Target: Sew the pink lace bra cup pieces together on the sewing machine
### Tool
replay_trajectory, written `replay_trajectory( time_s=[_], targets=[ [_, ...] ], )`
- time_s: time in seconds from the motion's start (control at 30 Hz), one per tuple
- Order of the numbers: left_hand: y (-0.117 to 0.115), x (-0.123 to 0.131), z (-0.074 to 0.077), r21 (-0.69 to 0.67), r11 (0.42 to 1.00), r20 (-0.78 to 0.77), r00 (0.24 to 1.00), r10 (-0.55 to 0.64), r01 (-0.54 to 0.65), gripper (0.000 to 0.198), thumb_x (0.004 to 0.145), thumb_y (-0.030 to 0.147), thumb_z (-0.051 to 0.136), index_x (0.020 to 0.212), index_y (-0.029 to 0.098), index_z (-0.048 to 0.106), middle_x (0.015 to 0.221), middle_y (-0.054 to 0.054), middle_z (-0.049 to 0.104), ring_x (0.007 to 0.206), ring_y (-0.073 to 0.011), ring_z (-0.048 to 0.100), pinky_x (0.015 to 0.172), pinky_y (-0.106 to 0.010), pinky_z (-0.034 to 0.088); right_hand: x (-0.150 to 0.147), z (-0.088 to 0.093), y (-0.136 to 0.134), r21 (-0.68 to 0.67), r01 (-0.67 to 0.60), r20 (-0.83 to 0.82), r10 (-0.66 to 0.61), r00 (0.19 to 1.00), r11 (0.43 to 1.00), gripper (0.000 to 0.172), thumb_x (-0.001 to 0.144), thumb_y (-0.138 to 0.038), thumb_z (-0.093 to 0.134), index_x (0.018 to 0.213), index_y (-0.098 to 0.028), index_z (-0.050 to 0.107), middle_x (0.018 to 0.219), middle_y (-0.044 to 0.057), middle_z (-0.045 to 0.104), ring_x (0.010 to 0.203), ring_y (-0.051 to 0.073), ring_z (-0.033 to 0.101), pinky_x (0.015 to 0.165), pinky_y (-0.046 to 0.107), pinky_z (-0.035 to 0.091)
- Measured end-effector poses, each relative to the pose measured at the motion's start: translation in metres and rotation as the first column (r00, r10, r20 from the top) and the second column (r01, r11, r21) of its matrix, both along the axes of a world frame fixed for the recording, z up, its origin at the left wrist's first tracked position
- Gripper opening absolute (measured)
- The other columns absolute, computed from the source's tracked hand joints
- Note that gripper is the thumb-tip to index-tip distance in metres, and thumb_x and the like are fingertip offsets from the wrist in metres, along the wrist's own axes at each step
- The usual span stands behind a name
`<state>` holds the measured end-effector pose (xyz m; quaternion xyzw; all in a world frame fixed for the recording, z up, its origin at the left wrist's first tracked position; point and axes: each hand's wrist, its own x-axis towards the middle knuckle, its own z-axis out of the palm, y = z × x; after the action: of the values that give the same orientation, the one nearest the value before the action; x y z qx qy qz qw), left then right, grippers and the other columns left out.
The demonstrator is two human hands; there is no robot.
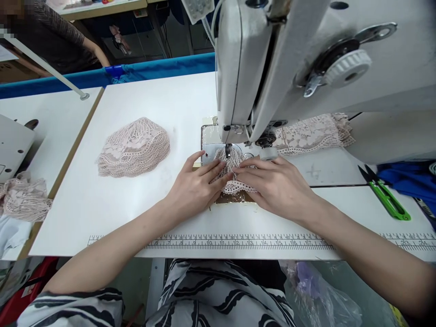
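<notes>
A pale pink lace piece (235, 186) lies under the presser foot (228, 151) of a white sewing machine (235, 68). My left hand (195, 184) rests flat on its left side, fingers stretched out and spread. From the right, my right hand (275, 184) presses on the lace with straight fingers, its tips close to those of my left. The hands partly cover the lace. Left of the machine sits a stack of lace pieces (134, 147). More lace (313, 134) lies behind the right hand, under the machine arm.
Green-handled thread snips (388, 195) lie at the right beside blue cloth (408, 181). A ruler strip (218, 243) runs along the table's front edge. At the far left are another machine (13, 145) and bunched lace (27, 197). A person (64, 36) is beyond the blue-edged table.
</notes>
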<state>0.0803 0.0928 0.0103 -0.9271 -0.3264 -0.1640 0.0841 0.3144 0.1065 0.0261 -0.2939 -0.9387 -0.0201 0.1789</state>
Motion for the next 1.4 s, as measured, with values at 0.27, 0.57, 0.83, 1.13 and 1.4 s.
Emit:
replay_trajectory(
  time_s=[0.27,0.57,0.83,1.13,1.4],
  targets=[
    [0.010,0.000,-0.002,0.014,1.000,-0.002,1.000,0.017,-0.017,0.031,0.101,0.019,0.048,0.125,0.017,0.068,0.129,-0.014,0.068,0.122,-0.0263,0.066,0.114,-0.059,0.038,-0.002,-0.002,0.005,0.006,0.042,0.033,-0.042,0.999,0.999,0.029,0.088,-0.006,0.049,0.102,-0.015,0.073,0.109,0.007,0.076,0.095,0.024,0.068,0.090,0.041,0.045],
    [0.021,-0.001,-0.005,-0.030,0.999,0.029,0.999,0.045,-0.044,0.034,0.102,0.020,0.046,0.128,0.022,0.067,0.130,-0.012,0.068,0.124,-0.0262,0.064,0.119,-0.063,0.031,-0.005,-0.005,0.012,0.042,0.103,0.076,-0.106,0.991,0.994,0.032,0.088,-0.005,0.049,0.109,-0.013,0.072,0.107,0.010,0.076,0.095,0.026,0.068,0.091,0.039,0.044],
    [0.022,0.000,-0.006,-0.047,0.997,0.042,0.997,0.070,-0.068,0.037,0.099,0.019,0.047,0.132,0.019,0.064,0.134,-0.013,0.065,0.128,-0.0280,0.060,0.119,-0.064,0.028,-0.006,-0.010,0.016,0.106,0.119,0.051,-0.125,0.991,0.987,0.031,0.090,-0.006,0.049,0.112,-0.014,0.071,0.107,0.009,0.076,0.101,0.027,0.067,0.097,0.042,0.042],
    [0.027,0.004,0.000,-0.391,0.917,0.264,0.945,0.193,-0.078,0.026,0.098,0.025,0.049,0.098,0.020,0.075,0.103,-0.006,0.067,0.099,-0.0218,0.062,0.101,-0.046,0.046,-0.001,-0.018,0.019,-0.026,0.168,-0.173,-0.170,0.970,0.985,0.023,0.094,-0.015,0.056,0.104,-0.019,0.076,0.079,0.005,0.073,0.080,0.023,0.067,0.077,0.035,0.049],
    [0.033,0.001,0.004,-0.524,0.850,0.316,0.916,0.246,-0.047,0.039,0.102,0.030,0.043,0.077,0.020,0.071,0.103,-0.003,0.066,0.100,-0.0202,0.060,0.104,-0.047,0.044,-0.006,-0.012,0.019,-0.258,0.257,-0.194,-0.311,0.931,0.931,0.018,0.090,-0.021,0.064,0.100,-0.018,0.079,0.073,0.003,0.072,0.074,0.024,0.067,0.080,0.040,0.051]
  ],
)
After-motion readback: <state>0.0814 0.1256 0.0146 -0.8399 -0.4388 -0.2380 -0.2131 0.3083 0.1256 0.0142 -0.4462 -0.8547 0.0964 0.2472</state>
